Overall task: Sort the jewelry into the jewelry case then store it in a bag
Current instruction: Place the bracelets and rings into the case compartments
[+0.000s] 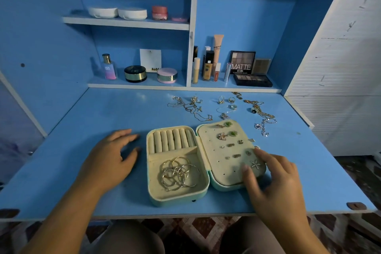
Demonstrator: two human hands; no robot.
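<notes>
Jewelry case [175, 201], mint, open flat on the blue desk [99, 113]; gold hoops [179, 173] in its base tray, earrings [222, 136] pinned in its lid. Left hand [111, 156] flat, relaxed, beside it; right hand [276, 179] spread-fingered, touching the lid panel. Loose chains [262, 114] lie behind.

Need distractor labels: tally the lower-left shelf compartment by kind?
Perfume bottle: 1
Round compacts: 2 (one black, one pink)
White NUDE card: 1
Total: 4
</notes>
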